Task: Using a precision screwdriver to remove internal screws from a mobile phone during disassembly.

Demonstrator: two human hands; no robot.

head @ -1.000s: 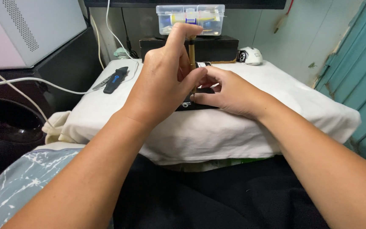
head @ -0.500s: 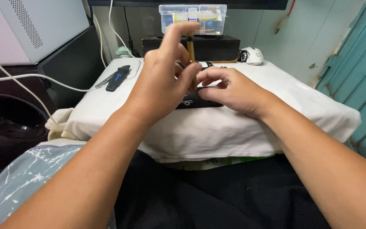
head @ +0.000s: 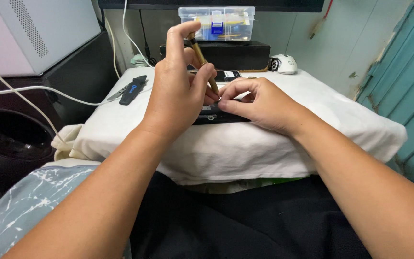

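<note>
- Screwdriver (head: pixel 201 60), thin and gold-brown, stands tilted in the left hand (head: pixel 176 91); its top end is under the index fingertip, its tip goes down to the dark flat device (head: pixel 219 115) lying on the white pillow (head: pixel 264 148).
- Left hand is closed around the screwdriver shaft: thumb and middle fingers pinch it, index presses on top. Looks like a precision-driver grip.
- Right hand (head: pixel 264 105) lies on the device w/ fingers curled, fingertips touching just beside the tool tip. Cannot tell if it pinches a small part (e.g. a screw) or only steadies the device; the spot is hidden by the fingers.
- Step in hand, as I judge: working one small fastener on the device, tip being set or turned at that point. Cannot tell if loosening or tightening.
- Next move calls for, probably: keep the tip seated and the shaft steady, press lightly from top, rotate w/ thumb and fingers, while right hand stops the device from sliding on the soft pillow. Soft base gives way, so pressure must stay small.
- Around: clear plastic box (head: pixel 216 23) w/ small parts at the back on a black box (head: pixel 238 52); white mouse (head: pixel 283 63) at right of it; black-blue tool (head: pixel 132 89) and white cable (head: pixel 39 89) at left, well apart from the hands.
</note>
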